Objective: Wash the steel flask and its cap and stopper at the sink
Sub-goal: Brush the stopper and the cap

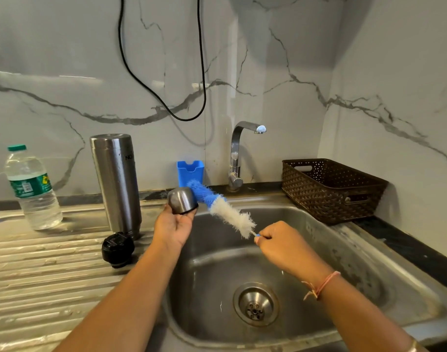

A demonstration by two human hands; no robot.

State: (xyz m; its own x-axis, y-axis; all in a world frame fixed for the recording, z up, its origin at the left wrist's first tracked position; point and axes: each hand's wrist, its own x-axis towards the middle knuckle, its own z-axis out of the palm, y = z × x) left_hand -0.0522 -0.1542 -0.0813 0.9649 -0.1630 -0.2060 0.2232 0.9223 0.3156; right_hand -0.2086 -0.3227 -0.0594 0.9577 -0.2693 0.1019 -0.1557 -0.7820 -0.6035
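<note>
The steel flask (117, 181) stands upside down on the ribbed draining board (39, 262), left of the sink basin (242, 262). Its black stopper (118, 249) lies on the board just in front of it. My left hand (173, 228) holds the steel cap (182, 200) over the basin's back left edge, its opening turned to the right. My right hand (275, 241) grips the handle of a blue and white bottle brush (221, 209), whose blue tip is beside the cap's rim.
The tap (239, 153) stands behind the basin with no water running. A blue holder (190, 171) sits against the wall, a brown woven basket (331, 189) at the back right, and a plastic water bottle (31, 189) at the far left. A black cable (166, 97) hangs down the wall.
</note>
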